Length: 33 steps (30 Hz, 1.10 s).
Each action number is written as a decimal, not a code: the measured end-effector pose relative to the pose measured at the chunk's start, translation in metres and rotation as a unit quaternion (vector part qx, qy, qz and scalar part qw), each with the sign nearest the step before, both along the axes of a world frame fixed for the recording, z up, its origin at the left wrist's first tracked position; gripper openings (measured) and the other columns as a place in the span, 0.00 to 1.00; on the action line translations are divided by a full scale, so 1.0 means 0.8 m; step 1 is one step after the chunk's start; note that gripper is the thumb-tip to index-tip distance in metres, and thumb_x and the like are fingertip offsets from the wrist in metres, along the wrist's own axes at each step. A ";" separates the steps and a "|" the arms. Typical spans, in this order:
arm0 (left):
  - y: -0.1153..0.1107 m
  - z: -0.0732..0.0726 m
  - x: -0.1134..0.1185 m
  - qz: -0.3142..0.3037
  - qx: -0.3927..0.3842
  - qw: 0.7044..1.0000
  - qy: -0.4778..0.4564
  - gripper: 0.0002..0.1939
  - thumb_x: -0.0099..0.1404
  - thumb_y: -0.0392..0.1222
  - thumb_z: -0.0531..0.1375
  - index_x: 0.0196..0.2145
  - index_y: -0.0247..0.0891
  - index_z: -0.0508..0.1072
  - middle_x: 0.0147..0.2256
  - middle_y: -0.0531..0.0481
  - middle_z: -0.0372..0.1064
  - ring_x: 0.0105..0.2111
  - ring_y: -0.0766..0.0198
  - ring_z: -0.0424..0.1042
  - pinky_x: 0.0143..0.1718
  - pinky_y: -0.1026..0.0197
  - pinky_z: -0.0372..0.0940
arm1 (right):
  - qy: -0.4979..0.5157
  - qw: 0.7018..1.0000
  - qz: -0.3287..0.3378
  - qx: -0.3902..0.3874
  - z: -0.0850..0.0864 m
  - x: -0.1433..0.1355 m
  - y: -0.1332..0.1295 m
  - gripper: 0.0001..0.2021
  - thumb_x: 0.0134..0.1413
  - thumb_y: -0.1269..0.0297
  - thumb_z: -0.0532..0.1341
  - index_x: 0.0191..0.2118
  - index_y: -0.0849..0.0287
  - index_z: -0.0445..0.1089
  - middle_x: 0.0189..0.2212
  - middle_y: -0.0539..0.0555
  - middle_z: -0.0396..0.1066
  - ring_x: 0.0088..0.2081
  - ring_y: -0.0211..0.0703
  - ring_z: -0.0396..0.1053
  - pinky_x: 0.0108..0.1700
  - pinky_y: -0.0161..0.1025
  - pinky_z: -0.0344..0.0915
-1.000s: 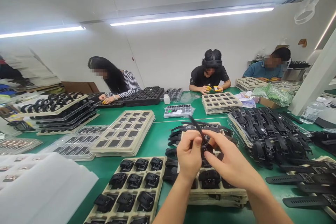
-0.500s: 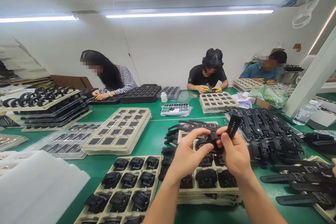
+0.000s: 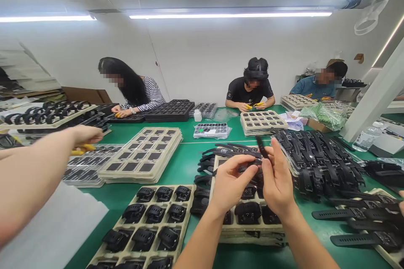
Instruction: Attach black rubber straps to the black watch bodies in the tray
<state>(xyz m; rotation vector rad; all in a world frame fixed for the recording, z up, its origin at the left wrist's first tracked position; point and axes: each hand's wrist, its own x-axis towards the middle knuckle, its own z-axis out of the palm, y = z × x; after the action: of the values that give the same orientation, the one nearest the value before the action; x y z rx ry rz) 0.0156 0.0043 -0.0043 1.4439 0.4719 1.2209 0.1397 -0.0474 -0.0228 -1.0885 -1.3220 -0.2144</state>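
- the near tray stack (image 3: 235, 230) sits on the green tabletop (image 3: 190, 155), with dark watches (image 3: 248, 212) in its top tray.
- the black strap (image 3: 260, 147) is above this stack, off its surface and standing nearly upright between the two hands.
- the left hand (image 3: 227, 183), over the left part of the stack, has thumb and forefinger closed in a pinch on the lower end of the strap.
- the right hand (image 3: 279, 180), over the stack's right side, has its thumb against the strap and other fingers raised and fairly straight; whether it grips firmly, i cannot tell, as part of the contact is hidden.
- the step in hand looks like fine two-handed handling of the strap, at its lower end.
- the next move, i judge, calls for a steady left pinch and small adjustments by the right thumb, clear of the watches underneath.
- left of the stack lies a tray of folded watches (image 3: 190, 204); right of it, a pile of straps (image 3: 322, 155).
- farther left of the stack, another person's arm (image 3: 44, 172) stretches in, yellow covers on some fingers.
- beyond the stack, a person in a black top (image 3: 249, 92) bends over small work.
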 end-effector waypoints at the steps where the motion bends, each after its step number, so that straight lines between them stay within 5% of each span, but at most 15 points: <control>1: 0.000 0.000 0.000 -0.005 -0.006 1.000 0.001 0.09 0.58 0.40 0.71 0.38 0.38 0.82 0.39 0.45 0.80 0.39 0.58 0.78 0.42 0.59 0.74 | -0.013 1.000 0.021 -0.002 0.000 0.002 -0.001 0.24 0.72 0.66 0.52 0.70 0.46 0.58 0.47 0.56 0.70 0.49 0.48 0.70 0.50 0.47 0.70; 5: -0.002 -0.002 0.001 -0.021 -0.013 0.999 -0.024 0.12 0.57 0.40 0.72 0.40 0.37 0.82 0.39 0.45 0.80 0.40 0.58 0.77 0.44 0.58 0.74 | 0.024 0.997 0.073 -0.013 0.002 0.007 -0.003 0.15 0.72 0.63 0.56 0.57 0.47 0.74 0.39 0.53 0.71 0.42 0.46 0.70 0.43 0.43 0.70; 8: -0.005 -0.003 -0.001 -0.038 -0.016 0.999 -0.016 0.17 0.56 0.37 0.72 0.44 0.39 0.81 0.42 0.45 0.79 0.43 0.57 0.76 0.45 0.59 0.74 | 0.082 0.995 0.058 -0.009 0.003 0.004 -0.005 0.10 0.72 0.64 0.56 0.48 0.50 0.75 0.41 0.53 0.73 0.44 0.46 0.71 0.45 0.43 0.69; 13: -0.012 0.003 -0.007 -0.062 0.030 0.995 0.077 0.15 0.60 0.35 0.69 0.45 0.43 0.82 0.43 0.47 0.78 0.44 0.56 0.75 0.40 0.62 0.74 | 0.066 0.997 0.029 -0.002 0.003 -0.002 -0.008 0.09 0.72 0.65 0.54 0.47 0.51 0.71 0.42 0.53 0.72 0.44 0.47 0.71 0.45 0.43 0.68; 20: -0.010 0.002 -0.006 -0.064 0.025 0.995 0.069 0.08 0.63 0.38 0.67 0.42 0.40 0.79 0.42 0.46 0.76 0.42 0.58 0.74 0.36 0.65 0.71 | 0.042 0.999 0.025 -0.013 0.000 0.000 -0.006 0.11 0.73 0.64 0.51 0.46 0.53 0.71 0.38 0.53 0.71 0.38 0.46 0.70 0.40 0.43 0.68; 26: -0.006 0.002 -0.005 -0.066 -0.008 0.996 0.055 0.11 0.58 0.36 0.69 0.39 0.38 0.76 0.40 0.46 0.73 0.42 0.59 0.72 0.34 0.66 0.71 | 0.083 0.996 -0.020 0.008 -0.002 0.001 -0.002 0.11 0.73 0.62 0.52 0.44 0.53 0.72 0.36 0.53 0.71 0.35 0.45 0.71 0.38 0.42 0.68; 33: -0.008 0.014 -0.005 -0.062 -0.099 0.993 0.002 0.16 0.51 0.40 0.74 0.38 0.36 0.78 0.37 0.46 0.78 0.32 0.62 0.75 0.23 0.67 0.71 | 0.070 0.997 0.039 0.014 0.003 -0.002 -0.005 0.07 0.69 0.62 0.59 0.39 0.52 0.75 0.33 0.52 0.71 0.36 0.47 0.69 0.39 0.44 0.67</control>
<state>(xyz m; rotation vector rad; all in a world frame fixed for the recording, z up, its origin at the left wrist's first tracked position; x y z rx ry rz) 0.0114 -0.0019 0.0072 1.2876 0.4854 1.0417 0.1381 -0.0514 -0.0204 -1.0087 -1.2290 -0.0963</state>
